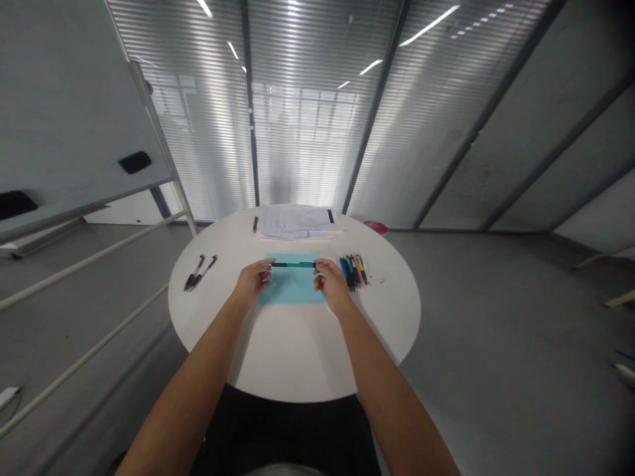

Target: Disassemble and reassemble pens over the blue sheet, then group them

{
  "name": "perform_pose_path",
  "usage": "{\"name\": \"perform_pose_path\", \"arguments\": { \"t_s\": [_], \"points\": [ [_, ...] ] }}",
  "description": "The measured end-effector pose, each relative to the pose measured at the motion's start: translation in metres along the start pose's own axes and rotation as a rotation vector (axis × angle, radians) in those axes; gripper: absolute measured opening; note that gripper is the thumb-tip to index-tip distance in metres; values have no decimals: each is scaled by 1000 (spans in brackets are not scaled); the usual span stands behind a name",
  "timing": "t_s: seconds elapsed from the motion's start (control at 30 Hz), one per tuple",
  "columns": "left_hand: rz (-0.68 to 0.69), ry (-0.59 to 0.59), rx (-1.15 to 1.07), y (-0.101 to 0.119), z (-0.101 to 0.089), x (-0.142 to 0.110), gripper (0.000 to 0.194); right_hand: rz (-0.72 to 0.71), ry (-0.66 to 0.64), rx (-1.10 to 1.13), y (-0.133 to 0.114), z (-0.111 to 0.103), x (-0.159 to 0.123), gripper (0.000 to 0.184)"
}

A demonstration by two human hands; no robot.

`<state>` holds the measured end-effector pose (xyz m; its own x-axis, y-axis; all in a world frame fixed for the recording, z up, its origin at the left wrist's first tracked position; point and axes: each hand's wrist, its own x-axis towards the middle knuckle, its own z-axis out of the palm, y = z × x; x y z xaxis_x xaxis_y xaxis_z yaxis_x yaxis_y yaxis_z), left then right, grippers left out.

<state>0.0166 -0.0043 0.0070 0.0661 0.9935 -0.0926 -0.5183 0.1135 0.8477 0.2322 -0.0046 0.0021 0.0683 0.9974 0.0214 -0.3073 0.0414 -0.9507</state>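
Observation:
Level between my two hands is a green pen (296, 264) with a dark grip at its left and a dark clip toward its right. My left hand (254, 279) pinches the tip end, and my right hand (331, 281) pinches the other end. Both hands have their remaining fingers curled. Beneath the pen a light blue sheet (292, 291) lies on the round white table (297, 357). Just right of my right hand, several pens (354, 271) of mixed colours lie side by side.
Two black-and-white pens (201, 272) lie at the table's left. A stack of papers (295, 225) is at the back, with a dark pen (255, 224) beside it. A whiteboard on a frame (163, 142) stands at left. Blinds-covered glass panels (302, 119) rise behind the table.

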Motion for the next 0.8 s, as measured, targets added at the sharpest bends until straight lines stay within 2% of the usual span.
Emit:
{"name": "perform_pose_path", "arguments": {
  "t_s": [0.2, 0.47, 0.8],
  "points": [
    [-7, -16, 5, -2, -2, 2, 35, 5, 4, 40, -1, 0, 0, 30],
    [16, 43, 42, -5, 0, 3, 33, -12, 0, 18, -2, 2, -2, 29],
    [32, 32, 44, -5, 2, 2, 36, -30, 15, -30, 3, 0, 2, 39]
  ]
}}
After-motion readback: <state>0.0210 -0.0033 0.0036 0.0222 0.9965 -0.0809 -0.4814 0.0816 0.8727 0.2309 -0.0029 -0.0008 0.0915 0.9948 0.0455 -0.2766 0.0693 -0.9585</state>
